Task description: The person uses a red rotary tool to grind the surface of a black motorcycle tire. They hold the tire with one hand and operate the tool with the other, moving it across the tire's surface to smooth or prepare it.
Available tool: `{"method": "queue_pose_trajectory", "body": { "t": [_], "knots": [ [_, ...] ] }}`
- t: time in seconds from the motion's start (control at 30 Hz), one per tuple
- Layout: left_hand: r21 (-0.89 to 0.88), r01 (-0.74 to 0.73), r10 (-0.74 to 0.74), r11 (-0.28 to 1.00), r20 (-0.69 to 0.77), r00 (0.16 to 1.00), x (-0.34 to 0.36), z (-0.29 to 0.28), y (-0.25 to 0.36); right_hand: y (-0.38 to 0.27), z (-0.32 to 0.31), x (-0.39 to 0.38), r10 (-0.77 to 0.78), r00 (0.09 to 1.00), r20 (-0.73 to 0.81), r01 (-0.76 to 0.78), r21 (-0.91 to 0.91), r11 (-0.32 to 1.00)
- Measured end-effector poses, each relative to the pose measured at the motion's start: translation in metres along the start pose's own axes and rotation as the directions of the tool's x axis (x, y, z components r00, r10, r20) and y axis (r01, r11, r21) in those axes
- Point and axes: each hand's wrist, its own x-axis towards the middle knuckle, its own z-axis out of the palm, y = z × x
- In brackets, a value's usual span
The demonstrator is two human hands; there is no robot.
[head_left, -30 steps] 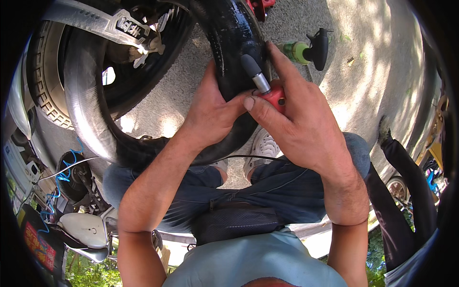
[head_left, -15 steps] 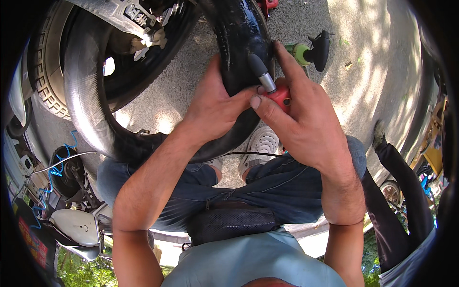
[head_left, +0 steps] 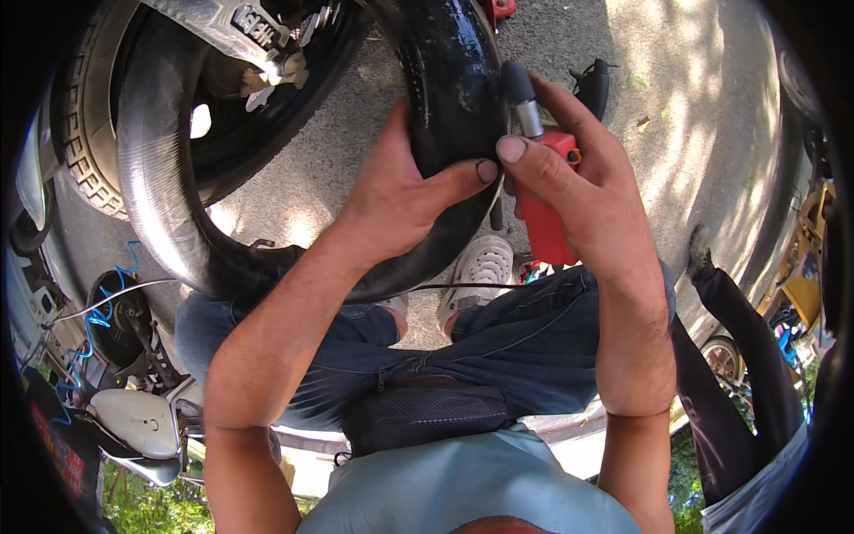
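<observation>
A shiny black inner tube [head_left: 450, 98] curves across my lap and up the middle of the view. My left hand [head_left: 400, 191] is wrapped around its near right part, the thumb lying on top and the other fingers hidden beneath. In my right hand [head_left: 587, 178] is a red handheld rotary tool [head_left: 544, 218], with a silver collar and a dark grey rounded tip. The tool stands just right of the tube, its tip pointing up past the tube's edge. Whether the tip touches the tube I cannot tell.
A motorcycle wheel with its tyre [head_left: 93, 169] stands at upper left beside a metal arm [head_left: 222, 36]. A black trigger-shaped part [head_left: 594, 87] lies on the ground beyond my right hand. A blue coiled hose [head_left: 107, 311] hangs at left. A person's dark-trousered leg [head_left: 747, 329] is at right.
My right hand has drawn the red tool rightward and upward off the tube's face, so its body now shows. My left hand keeps its hold on the tube.
</observation>
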Motion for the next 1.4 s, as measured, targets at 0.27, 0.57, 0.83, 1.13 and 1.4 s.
{"method": "queue_pose_trajectory", "body": {
  "t": [0.27, 0.57, 0.83, 1.13, 1.4],
  "knots": [
    [-0.211, 0.088, -0.075, 0.974, 0.068, 0.995, -0.003, 0.000, 0.015, 0.018, -0.006, 0.024, -0.020, 0.997, -0.078, 0.030, 0.126, 0.992],
    [0.248, -0.142, 0.209, 0.958, -0.267, 0.941, 0.003, -0.010, 0.034, 0.027, 0.001, 0.032, 0.018, 0.998, -0.052, -0.001, 0.315, 0.949],
    [0.856, -0.450, 0.671, 0.255, 0.179, 0.720, 0.001, -0.016, 0.067, 0.017, 0.003, 0.027, -0.095, 0.994, -0.058, 0.103, 0.161, 0.981],
    [0.814, -0.569, 0.579, -0.117, 0.521, 0.627, 0.010, -0.028, 0.094, -0.019, 0.008, 0.020, -0.033, 0.999, 0.019, 0.029, 0.171, 0.985],
    [0.749, -0.639, 0.609, -0.175, 0.593, 0.527, 0.019, -0.031, 0.091, -0.023, 0.010, 0.021, -0.031, 1.000, 0.004, 0.029, 0.243, 0.970]
  ]
}}
